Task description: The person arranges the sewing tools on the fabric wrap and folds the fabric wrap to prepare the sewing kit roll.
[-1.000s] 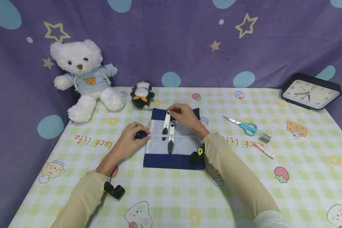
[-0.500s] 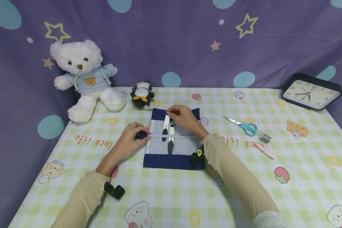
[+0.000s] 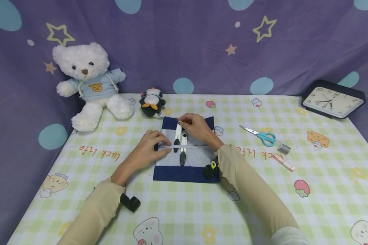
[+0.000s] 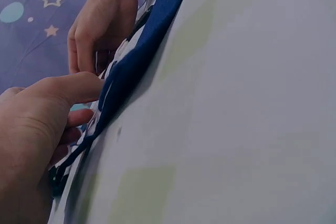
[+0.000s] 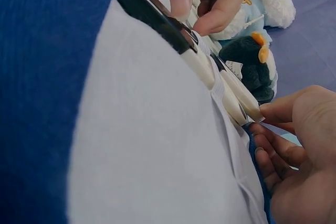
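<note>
A navy and grey fabric organizer [image 3: 187,173] lies flat, with a pale elastic band [image 3: 199,147] across its middle. Two slim white tools with black ends lie under the band; their exact kind is not shown. My right hand [image 3: 197,126] pinches the white top end of the left tool [image 3: 178,131], between thumb and fingers. The other white tool [image 3: 183,149] lies beside it, slightly lower. My left hand [image 3: 150,146] reaches over the organizer's left edge, thumb and index finger apart at the band, beside the left tool. The organizer's left flap is mostly hidden behind this hand.
Blue-handled scissors [image 3: 260,135], a grey thread spool [image 3: 284,148] and a pink-and-white pen-like item [image 3: 283,162] lie to the right. A penguin plush [image 3: 152,102] and white teddy bear [image 3: 93,85] sit behind on the left. A clock [image 3: 332,99] stands back right.
My left hand has let go of the navy flap at the left edge and moved right, to the band by the left tool. The right hand keeps its pinch, slightly lower.
</note>
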Demonstrator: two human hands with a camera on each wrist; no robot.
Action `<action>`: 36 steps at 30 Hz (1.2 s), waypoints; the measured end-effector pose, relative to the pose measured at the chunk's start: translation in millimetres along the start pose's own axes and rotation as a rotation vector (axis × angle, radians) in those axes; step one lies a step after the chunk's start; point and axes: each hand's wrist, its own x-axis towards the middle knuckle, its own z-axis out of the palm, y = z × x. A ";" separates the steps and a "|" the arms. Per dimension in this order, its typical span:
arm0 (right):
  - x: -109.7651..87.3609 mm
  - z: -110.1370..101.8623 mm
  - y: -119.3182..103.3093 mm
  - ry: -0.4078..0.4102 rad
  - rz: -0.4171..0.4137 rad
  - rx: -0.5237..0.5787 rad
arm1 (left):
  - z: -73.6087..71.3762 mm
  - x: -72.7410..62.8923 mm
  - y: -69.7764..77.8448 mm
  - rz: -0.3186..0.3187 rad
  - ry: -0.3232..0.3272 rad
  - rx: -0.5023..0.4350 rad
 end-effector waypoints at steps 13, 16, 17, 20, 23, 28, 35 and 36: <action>-2.4 0.5 0.1 -0.016 -0.025 -0.066 | 4.3 4.1 5.1 -0.035 -0.032 -0.024; -3.7 -0.2 -0.1 -0.032 -0.041 -0.079 | 4.7 3.9 4.8 -0.040 -0.032 -0.030; -4.0 -0.6 -0.2 -0.039 -0.049 -0.083 | 4.6 3.8 4.8 -0.040 -0.031 -0.032; -5.0 -1.8 -0.6 -0.063 -0.072 -0.088 | 4.1 3.6 5.0 -0.039 -0.030 -0.034; -5.4 -2.6 -0.4 -0.088 -0.094 -0.096 | 3.5 3.6 4.9 -0.036 -0.034 -0.034; -4.5 -3.3 -0.5 -0.123 -0.127 -0.135 | 3.3 3.7 4.2 -0.038 -0.037 -0.036; -3.2 -3.5 -0.8 -0.152 -0.157 -0.190 | 2.9 3.5 4.4 -0.030 -0.039 -0.038; -2.9 -3.7 -0.9 -0.156 -0.164 -0.200 | 2.8 3.6 4.7 -0.030 -0.039 -0.036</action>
